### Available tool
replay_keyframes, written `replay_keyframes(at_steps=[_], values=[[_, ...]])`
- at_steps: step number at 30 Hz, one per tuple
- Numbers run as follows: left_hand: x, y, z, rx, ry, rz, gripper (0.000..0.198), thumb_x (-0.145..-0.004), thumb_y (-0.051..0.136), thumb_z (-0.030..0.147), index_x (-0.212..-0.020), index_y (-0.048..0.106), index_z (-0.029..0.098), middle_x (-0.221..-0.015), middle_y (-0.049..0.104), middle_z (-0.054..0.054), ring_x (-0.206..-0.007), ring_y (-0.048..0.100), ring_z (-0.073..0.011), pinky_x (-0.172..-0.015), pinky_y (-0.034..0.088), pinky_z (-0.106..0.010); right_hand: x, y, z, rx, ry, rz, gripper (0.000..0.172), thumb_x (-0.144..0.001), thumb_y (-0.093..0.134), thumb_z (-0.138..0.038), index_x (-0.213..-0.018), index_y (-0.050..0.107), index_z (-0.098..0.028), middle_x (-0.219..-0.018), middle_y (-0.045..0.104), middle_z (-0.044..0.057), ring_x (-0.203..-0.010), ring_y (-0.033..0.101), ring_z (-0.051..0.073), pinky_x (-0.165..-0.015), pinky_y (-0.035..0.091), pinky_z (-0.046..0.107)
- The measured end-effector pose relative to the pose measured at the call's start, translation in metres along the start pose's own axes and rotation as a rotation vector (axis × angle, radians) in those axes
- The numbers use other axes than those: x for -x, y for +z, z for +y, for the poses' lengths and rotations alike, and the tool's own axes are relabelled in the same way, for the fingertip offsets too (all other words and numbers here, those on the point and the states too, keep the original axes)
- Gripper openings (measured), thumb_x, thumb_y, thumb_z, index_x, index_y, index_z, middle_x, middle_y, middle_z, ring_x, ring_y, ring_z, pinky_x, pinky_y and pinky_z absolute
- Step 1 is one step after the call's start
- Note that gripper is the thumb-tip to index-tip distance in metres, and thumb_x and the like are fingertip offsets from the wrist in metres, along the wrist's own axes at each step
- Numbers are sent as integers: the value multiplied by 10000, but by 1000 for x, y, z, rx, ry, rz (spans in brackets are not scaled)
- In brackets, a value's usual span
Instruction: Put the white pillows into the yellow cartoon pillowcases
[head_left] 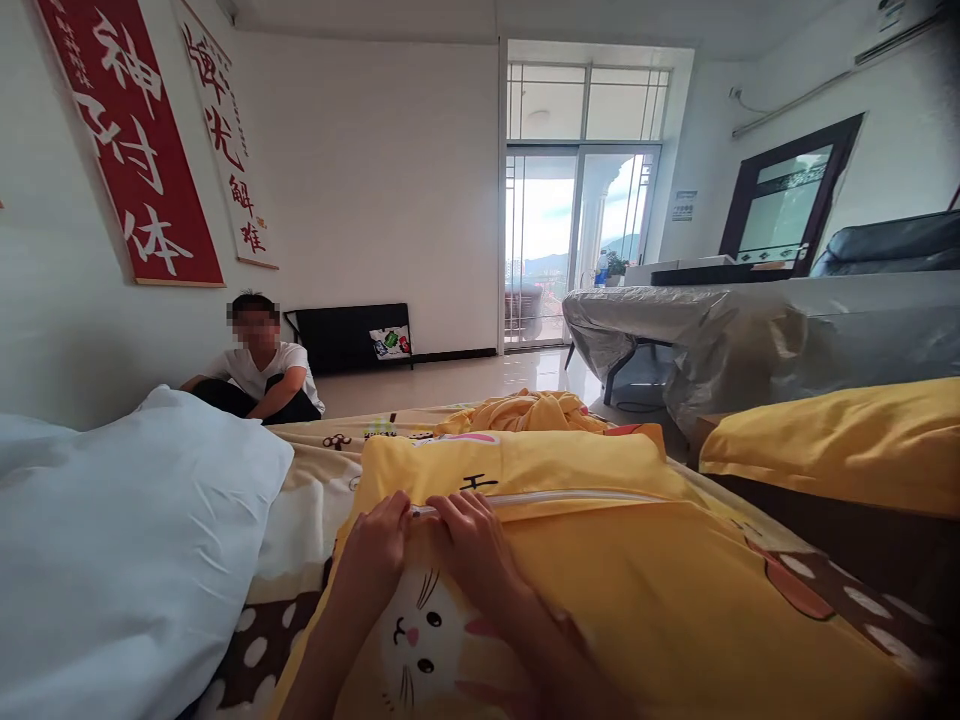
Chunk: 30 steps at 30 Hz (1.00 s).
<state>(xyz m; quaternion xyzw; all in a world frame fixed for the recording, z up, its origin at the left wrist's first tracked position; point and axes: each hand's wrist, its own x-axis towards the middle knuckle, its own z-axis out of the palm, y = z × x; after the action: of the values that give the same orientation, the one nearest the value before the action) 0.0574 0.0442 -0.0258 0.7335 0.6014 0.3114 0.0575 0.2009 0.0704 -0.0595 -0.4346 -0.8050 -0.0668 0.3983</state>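
Note:
A yellow pillowcase (622, 580) with a printed white rabbit face lies spread in front of me. Its pale zipper (570, 497) runs across the upper part. At the zipper's left end, my left hand (381, 540) is closed, pinching the cloth edge. Just to the right, my right hand (472, 545) is closed with its fingertips on the zipper. Whether the slider is between those fingers is hidden. A plump white pillow (142, 540) rests to the left, apart from both hands.
Under the pillowcase is a patterned bed sheet (289, 545). Crumpled yellow cloth (525, 410) lies at the far edge. Another folded yellow cloth (840, 430) rests on a dark box at right. A person (274, 370) sits by the left wall. A plastic-covered table (652, 310) stands beyond.

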Motion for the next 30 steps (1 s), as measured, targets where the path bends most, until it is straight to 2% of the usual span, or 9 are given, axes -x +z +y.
replay_keyframes(at_steps=[3,6,12,18,22,30], values=[[1,1,1,31,4,-19,252,-913,248,258,-718,400,211,-750,556,-30,-691,507,-169,-652,354,-279,0,4,2,78,-19,46,94,-876,549,-193,-856,632,-233,-856,596,22,-853,496,174,-785,322,307],[2,1,1,50,24,-33,247,-911,251,254,-725,408,211,-758,556,-33,-704,506,-172,-661,356,-281,-1,5,3,91,-55,38,70,-885,560,-212,-851,618,-225,-944,592,29,-913,484,176,-848,289,336],[1,-3,-5,110,47,-55,249,-905,309,300,-710,434,207,-703,561,1,-667,498,-154,-687,354,-284,2,-2,2,36,-83,-33,172,-903,519,-151,-744,568,-194,-776,590,-10,-794,484,138,-860,245,327],[6,-26,-7,215,14,-111,250,-876,374,373,-748,512,209,-757,606,5,-737,535,-162,-762,353,-297,2,-19,-8,-36,-77,-6,239,-886,489,-125,-660,545,-179,-707,555,-6,-721,461,125,-797,245,309],[19,-42,1,110,-32,-182,238,-882,379,367,-806,563,237,-839,632,28,-828,554,-172,-881,292,-341,5,-34,-18,-62,-128,-17,259,-837,492,-95,-591,523,-170,-634,530,-10,-667,442,113,-791,241,317],[33,-46,24,-150,-72,-251,247,-882,321,216,-787,549,214,-806,604,-7,-859,538,-197,-828,263,-391,13,-56,-28,-50,-223,-66,217,-761,519,-84,-561,509,-167,-609,532,-5,-641,442,112,-814,234,324]])
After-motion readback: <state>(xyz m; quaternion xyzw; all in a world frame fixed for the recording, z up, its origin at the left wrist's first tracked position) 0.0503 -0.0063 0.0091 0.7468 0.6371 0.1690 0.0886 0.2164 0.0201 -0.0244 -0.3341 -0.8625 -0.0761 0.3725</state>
